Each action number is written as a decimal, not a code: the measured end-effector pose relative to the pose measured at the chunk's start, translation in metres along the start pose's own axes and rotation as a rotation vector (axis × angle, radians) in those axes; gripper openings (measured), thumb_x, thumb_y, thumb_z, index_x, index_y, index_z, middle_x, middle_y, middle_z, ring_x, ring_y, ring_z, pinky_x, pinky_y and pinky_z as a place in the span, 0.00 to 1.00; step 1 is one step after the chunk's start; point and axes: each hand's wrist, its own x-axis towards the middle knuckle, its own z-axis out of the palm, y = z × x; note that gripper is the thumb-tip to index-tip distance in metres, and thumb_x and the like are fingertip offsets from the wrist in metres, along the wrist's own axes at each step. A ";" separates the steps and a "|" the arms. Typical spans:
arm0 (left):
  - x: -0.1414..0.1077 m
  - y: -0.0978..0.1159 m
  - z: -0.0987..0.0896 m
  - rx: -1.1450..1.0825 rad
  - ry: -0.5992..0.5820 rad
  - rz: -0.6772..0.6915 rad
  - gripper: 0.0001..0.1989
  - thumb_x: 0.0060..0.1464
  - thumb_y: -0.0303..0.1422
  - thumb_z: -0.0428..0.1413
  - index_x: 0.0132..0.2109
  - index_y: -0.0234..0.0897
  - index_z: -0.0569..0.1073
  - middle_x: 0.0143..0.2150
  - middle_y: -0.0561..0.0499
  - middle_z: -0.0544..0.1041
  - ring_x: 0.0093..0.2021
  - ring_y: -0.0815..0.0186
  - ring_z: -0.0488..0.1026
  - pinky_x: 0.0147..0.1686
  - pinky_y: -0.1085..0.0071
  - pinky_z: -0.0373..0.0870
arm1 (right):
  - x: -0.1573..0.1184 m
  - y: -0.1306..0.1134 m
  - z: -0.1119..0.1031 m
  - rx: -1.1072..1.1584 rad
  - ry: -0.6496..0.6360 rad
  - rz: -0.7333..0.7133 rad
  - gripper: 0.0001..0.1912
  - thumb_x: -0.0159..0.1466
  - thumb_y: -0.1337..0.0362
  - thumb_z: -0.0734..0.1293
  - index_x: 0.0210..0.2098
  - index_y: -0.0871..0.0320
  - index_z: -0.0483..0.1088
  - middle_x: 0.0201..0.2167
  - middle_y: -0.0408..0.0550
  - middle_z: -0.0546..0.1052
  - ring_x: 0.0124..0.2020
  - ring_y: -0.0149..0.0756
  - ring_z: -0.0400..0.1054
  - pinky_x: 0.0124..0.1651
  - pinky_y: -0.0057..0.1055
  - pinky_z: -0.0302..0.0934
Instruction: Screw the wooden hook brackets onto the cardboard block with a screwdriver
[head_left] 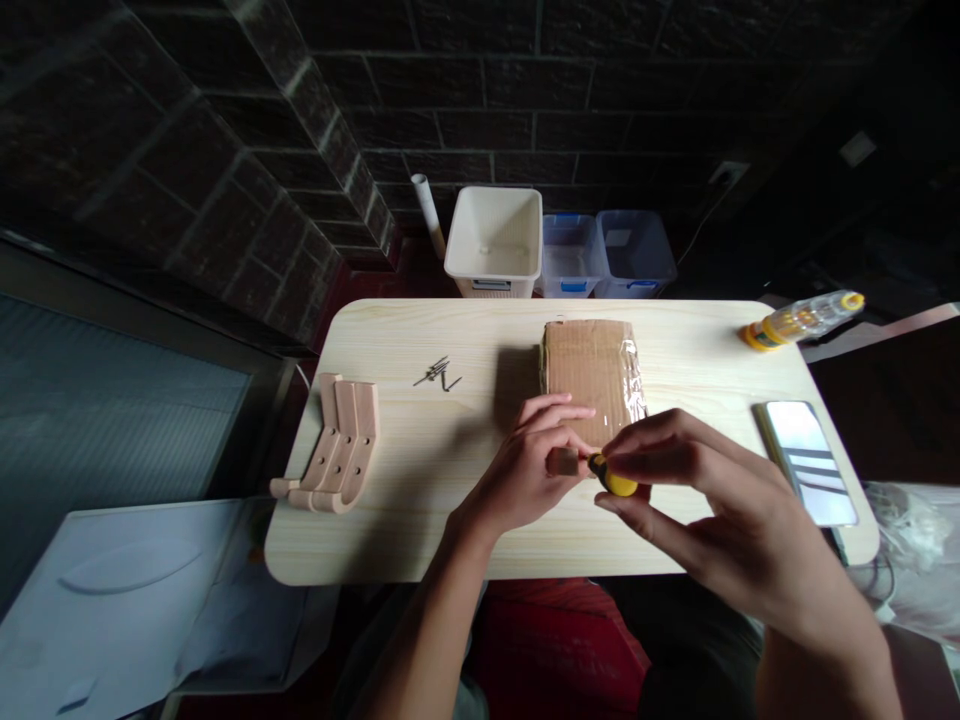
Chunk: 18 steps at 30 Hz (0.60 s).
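A yellow-and-black tool handle [621, 483] is clamped in the grip of the right hand [709, 490], over the desk [701, 370], near the cardboard box [589, 365]. A small brown piece [562, 461] is pinched by the left hand [517, 470], just beside the handle.

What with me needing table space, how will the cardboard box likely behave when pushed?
The cardboard box would probably slide, not roll, given its flat top and straight edges. It looks fairly stiff, since its sides hold their shape. The shiny tape on its right side may feel slippery.
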 end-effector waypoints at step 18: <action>0.000 -0.001 0.001 0.005 0.009 0.003 0.06 0.63 0.33 0.63 0.48 0.43 0.80 0.65 0.48 0.77 0.73 0.53 0.61 0.70 0.50 0.65 | 0.003 -0.006 -0.004 -0.008 -0.103 0.028 0.24 0.71 0.74 0.66 0.64 0.52 0.73 0.62 0.54 0.76 0.58 0.39 0.75 0.59 0.33 0.72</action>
